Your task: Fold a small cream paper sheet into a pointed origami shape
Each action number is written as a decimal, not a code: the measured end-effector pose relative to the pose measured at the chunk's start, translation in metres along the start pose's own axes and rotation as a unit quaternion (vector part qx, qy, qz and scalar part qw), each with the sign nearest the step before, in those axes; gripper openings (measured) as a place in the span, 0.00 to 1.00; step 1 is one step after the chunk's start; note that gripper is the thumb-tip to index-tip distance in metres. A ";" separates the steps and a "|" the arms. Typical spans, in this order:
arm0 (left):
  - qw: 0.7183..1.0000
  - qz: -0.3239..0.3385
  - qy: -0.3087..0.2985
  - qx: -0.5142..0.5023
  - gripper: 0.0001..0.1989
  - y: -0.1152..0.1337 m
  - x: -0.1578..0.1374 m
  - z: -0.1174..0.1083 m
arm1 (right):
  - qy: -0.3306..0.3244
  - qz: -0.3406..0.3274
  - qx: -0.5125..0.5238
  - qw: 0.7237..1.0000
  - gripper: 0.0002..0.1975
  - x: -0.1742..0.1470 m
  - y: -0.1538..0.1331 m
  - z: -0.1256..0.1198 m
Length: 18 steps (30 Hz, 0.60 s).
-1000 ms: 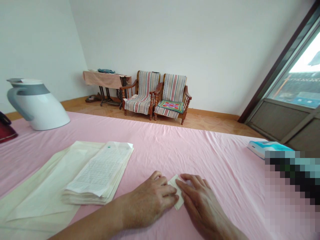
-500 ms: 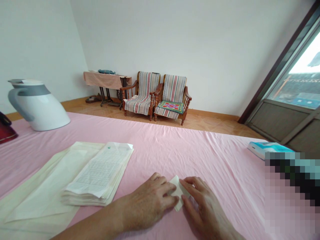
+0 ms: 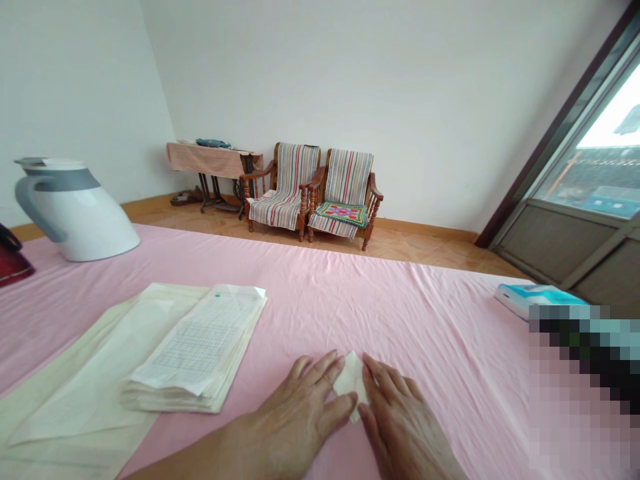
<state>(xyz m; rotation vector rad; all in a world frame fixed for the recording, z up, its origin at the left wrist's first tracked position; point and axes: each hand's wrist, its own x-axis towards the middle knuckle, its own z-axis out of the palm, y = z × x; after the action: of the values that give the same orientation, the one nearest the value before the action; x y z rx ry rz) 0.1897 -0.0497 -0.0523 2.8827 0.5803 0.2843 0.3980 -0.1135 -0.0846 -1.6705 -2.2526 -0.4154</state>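
A small piece of folded white paper (image 3: pixel 351 383) lies on the pink cloth, its pointed corner facing away from me. My left hand (image 3: pixel 307 407) rests along its left side, fingers stretched out, thumb tip on the paper. My right hand (image 3: pixel 400 413) lies flat over the right edge, fingers extended and thumb near the lower corner. Both hands press the paper down without wrapping round it, and they partly cover its sides. To the left lies a thick stack of folded grid-printed paper (image 3: pixel 195 347), beside larger pale sheets (image 3: pixel 100 360).
A white and grey jug (image 3: pixel 97 220) stands at the far left of the pink cloth (image 3: pixel 310 300), near a dark red object (image 3: pixel 13 260). At the right sits a blue and white packet (image 3: pixel 535 293) by a blurred area. Two wooden chairs (image 3: pixel 287 187) stand beyond.
My left hand has spread its fingers forward along the paper's left edge. My right hand has flattened and turned over the right side, covering the flap that showed there.
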 end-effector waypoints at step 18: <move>0.997 0.043 0.062 -0.021 0.10 -0.009 0.009 -0.013 | 0.060 -0.001 0.111 0.992 0.12 0.000 0.002 -0.027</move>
<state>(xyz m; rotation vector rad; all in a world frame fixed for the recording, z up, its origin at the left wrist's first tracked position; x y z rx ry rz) 0.1914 -0.0362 -0.0402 2.8681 0.4653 0.4855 0.4016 -0.1241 -0.0599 -1.4922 -2.1269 -0.2471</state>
